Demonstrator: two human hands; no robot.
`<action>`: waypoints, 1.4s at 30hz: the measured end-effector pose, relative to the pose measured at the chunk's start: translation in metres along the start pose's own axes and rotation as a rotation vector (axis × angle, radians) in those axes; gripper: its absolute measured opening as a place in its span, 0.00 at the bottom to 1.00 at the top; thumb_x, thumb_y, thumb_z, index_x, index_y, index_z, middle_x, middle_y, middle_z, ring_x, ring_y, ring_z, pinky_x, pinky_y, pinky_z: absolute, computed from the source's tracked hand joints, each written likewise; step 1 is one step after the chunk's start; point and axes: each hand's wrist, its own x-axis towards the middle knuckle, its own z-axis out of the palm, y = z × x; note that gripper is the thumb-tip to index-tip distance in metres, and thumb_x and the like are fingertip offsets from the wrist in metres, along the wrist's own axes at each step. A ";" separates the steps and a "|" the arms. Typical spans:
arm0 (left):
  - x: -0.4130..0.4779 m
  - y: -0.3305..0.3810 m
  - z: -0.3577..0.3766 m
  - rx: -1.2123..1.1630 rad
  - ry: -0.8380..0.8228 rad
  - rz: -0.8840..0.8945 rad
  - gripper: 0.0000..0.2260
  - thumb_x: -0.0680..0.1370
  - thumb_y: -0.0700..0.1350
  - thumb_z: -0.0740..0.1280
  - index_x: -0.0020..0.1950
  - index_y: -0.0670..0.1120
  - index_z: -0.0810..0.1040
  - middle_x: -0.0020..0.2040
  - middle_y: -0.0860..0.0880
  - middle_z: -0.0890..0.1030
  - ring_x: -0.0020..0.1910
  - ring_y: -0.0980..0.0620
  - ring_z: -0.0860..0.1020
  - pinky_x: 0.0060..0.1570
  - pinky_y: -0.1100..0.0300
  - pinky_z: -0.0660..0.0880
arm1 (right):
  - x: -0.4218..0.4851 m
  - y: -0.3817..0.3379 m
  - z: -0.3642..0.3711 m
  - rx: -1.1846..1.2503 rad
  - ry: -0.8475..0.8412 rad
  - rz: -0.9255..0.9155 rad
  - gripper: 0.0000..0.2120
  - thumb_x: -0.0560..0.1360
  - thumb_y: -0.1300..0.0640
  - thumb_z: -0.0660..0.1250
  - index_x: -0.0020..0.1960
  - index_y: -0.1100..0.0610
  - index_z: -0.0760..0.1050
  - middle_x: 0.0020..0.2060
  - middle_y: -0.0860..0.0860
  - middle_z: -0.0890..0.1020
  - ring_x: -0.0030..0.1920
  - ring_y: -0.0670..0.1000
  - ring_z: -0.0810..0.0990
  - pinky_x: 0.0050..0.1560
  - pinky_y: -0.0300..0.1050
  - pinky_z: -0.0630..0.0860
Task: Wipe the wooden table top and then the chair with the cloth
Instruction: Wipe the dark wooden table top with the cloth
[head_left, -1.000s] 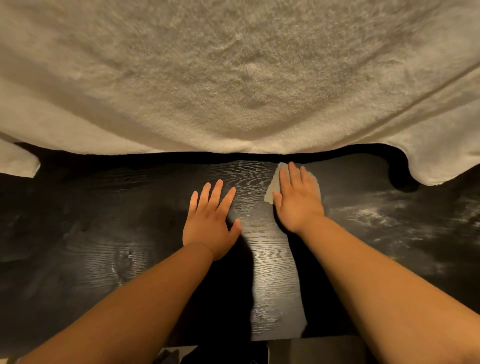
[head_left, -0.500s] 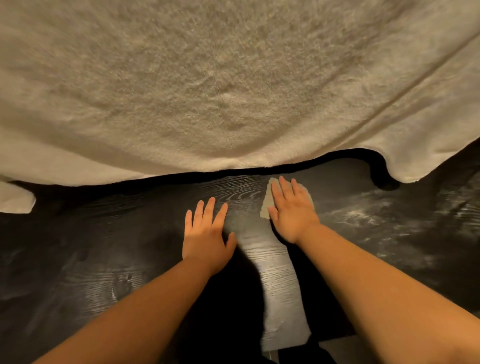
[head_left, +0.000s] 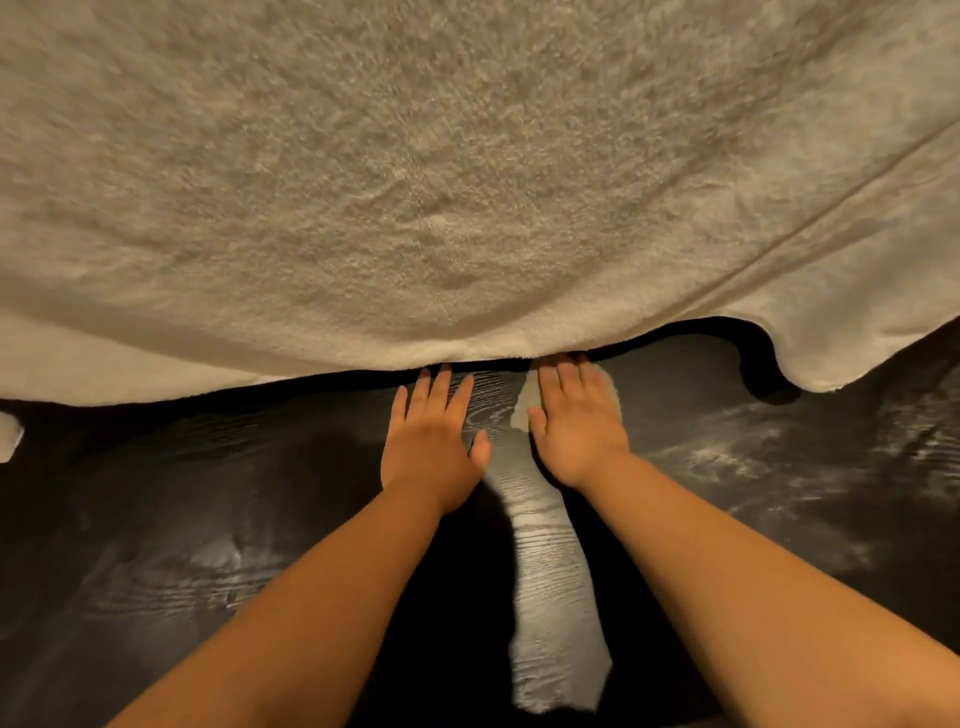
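Head view, looking down on a dark wooden table top (head_left: 545, 571), its grain lit in a narrow bright strip at centre frame.

The right hand (head_left: 576, 421) lies flat, palm down, on a small pale cloth (head_left: 521, 410) at centre frame. The cloth is almost wholly covered. One edge shows just left of the index finger and thumb, and a second sliver shows beside the little finger on the right. The fingers (head_left: 563, 376) are straight and held close together, pressing the cloth against the wood; none curl round it.

The left hand (head_left: 431, 452) rests palm down on bare wood just left of the lit strip. It is apart from the cloth and holds nothing. Its fingers are straight and slightly spread, and the thumb is angled out to the right.

A large sheet of pale terry fabric (head_left: 467, 182) fills the upper half of the frame. Its lower hem crosses the frame just above both hands.

Compared with one second ago, both hands stand closer to this hem. A band of dark wood then separated the fingertips from it. The tips of the right hand now meet its edge, and those of the left sit just below it. The cloth has travelled with the right hand, and less of it shows beyond the fingertips. The pose of both hands is unchanged.

Whitish smears (head_left: 753, 457) mark the wood at right of frame, well apart from the cloth.
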 end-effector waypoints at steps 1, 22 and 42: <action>-0.001 0.000 -0.001 -0.001 -0.009 0.006 0.36 0.81 0.63 0.54 0.87 0.54 0.50 0.87 0.47 0.51 0.85 0.44 0.50 0.83 0.43 0.44 | -0.016 -0.005 0.005 -0.009 -0.006 -0.075 0.33 0.83 0.43 0.43 0.84 0.58 0.49 0.83 0.58 0.52 0.82 0.63 0.48 0.82 0.56 0.42; 0.003 0.000 -0.006 -0.050 -0.081 -0.010 0.35 0.82 0.64 0.48 0.86 0.56 0.42 0.87 0.48 0.44 0.85 0.45 0.42 0.82 0.42 0.38 | -0.042 0.010 0.008 -0.054 -0.053 -0.353 0.30 0.86 0.42 0.46 0.85 0.52 0.50 0.84 0.52 0.49 0.83 0.57 0.45 0.82 0.55 0.43; 0.002 -0.001 -0.006 -0.070 -0.079 -0.005 0.34 0.82 0.62 0.51 0.87 0.56 0.44 0.87 0.48 0.44 0.85 0.45 0.42 0.82 0.42 0.38 | 0.030 0.045 -0.028 -0.183 -0.106 0.113 0.45 0.75 0.41 0.27 0.76 0.61 0.66 0.72 0.62 0.72 0.73 0.62 0.65 0.78 0.58 0.53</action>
